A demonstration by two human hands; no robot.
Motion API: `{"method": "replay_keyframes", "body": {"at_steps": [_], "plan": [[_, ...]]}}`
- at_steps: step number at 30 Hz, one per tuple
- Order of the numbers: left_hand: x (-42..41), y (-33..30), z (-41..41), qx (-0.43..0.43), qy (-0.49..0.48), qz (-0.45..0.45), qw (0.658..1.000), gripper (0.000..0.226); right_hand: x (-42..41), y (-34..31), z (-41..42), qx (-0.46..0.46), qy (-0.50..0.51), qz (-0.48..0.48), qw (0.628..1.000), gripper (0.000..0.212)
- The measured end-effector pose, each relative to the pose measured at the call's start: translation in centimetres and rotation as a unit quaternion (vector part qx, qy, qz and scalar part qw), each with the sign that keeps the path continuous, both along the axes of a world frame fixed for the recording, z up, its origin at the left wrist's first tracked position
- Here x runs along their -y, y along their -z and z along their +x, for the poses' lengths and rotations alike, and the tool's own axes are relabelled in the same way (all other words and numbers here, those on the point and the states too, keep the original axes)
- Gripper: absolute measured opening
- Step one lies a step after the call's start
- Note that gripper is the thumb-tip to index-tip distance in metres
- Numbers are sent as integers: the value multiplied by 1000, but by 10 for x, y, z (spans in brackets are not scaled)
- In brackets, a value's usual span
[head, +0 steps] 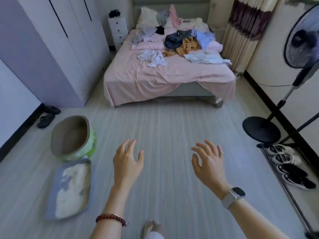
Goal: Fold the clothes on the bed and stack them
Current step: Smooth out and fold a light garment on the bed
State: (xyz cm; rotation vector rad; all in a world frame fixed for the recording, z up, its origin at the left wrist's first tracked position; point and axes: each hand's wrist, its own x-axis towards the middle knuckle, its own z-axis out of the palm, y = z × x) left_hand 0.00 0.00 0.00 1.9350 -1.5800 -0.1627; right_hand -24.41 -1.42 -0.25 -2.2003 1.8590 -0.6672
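A bed (138, 80) with a pink sheet stands across the room, far from my hands. Several unfolded clothes lie scattered on it: a white patterned garment (152, 58), an orange patterned one (187, 47), a dark blue one (173, 40), a light blue shirt (204, 38) and a pale garment (206, 58). More clothes are heaped by the pillows (164, 18). My left hand (127, 161) and my right hand (208, 161) hover over the floor with fingers spread, holding nothing.
A round green pet bed (74, 138) and a grey tray (70, 188) lie on the floor at left. A standing fan (262, 129) and a shoe rack (290, 168) are at right. A wardrobe (65, 49) lines the left wall.
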Motion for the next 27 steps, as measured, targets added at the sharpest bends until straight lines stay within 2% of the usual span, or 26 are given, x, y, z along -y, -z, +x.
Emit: {"method": "replay_keyframes", "body": {"at_steps": [2,5,8,12,17,27], "plan": [[13,27,14,41,0,23,999,39,17,25,5,-9,1,46,999,26],[39,60,44,47,-5,94,994,41,55,57,11,-4,-6,87,996,31],[100,76,64,56,-5,117,991,43,122,73,26,-3,-7,101,995,32],[214,73,91,40,4,142,989,40,232,74,62,-44,3,131,990,33],[369,58,123,64,42,139,987,43,376,55,100,-34,0,131,991,35],[657,91,116,54,89,191,976,47,652,84,98,-56,24,175,983,36]]}}
